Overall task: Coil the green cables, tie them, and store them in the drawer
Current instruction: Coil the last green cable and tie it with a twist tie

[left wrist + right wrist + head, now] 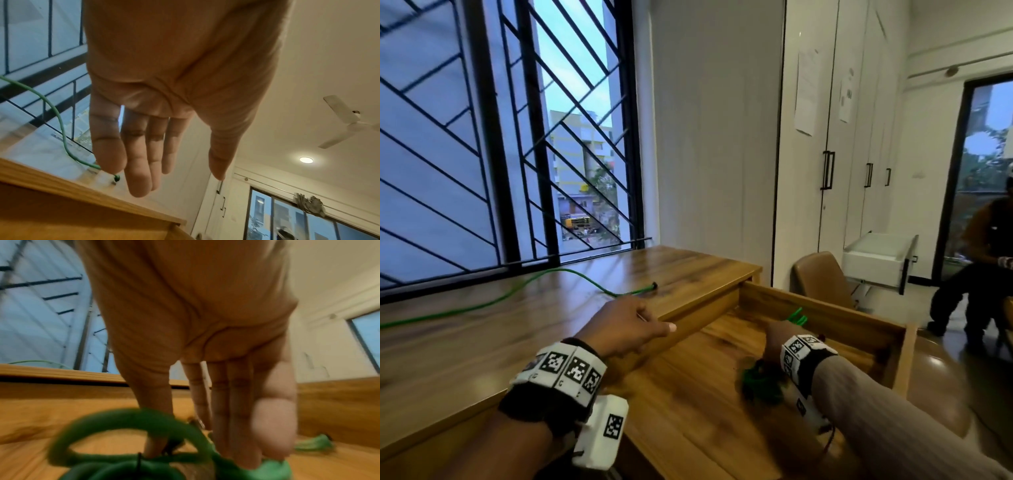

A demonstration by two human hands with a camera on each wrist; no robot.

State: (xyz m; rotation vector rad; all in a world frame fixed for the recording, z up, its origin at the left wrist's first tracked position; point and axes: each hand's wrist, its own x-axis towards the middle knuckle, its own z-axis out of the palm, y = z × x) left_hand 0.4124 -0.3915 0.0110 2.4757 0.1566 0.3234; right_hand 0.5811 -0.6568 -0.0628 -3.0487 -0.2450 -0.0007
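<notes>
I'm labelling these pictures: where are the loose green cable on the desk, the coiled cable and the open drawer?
loose green cable [524,289]: head view, on its curve across the desk.
coiled cable [758,378]: head view, on the loops beside the right wrist.
drawer [825,310]: head view, on its far wall.

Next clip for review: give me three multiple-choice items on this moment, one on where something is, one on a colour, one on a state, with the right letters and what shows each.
1. Where is the coiled cable bundle?
A. on the desk top
B. inside the open drawer
C. on the chair

2. What colour is the loose cable lying on the desk top?
A. green
B. red
C. white

3. How is the left hand?
A. gripping the loose cable
B. clenched in a fist
C. open, holding nothing

Answers:
1 B, the head view shows the bundle on the drawer floor under the right hand.
2 A, it runs green across the wood.
3 C, the left wrist view shows straight fingers with nothing in them.
</notes>
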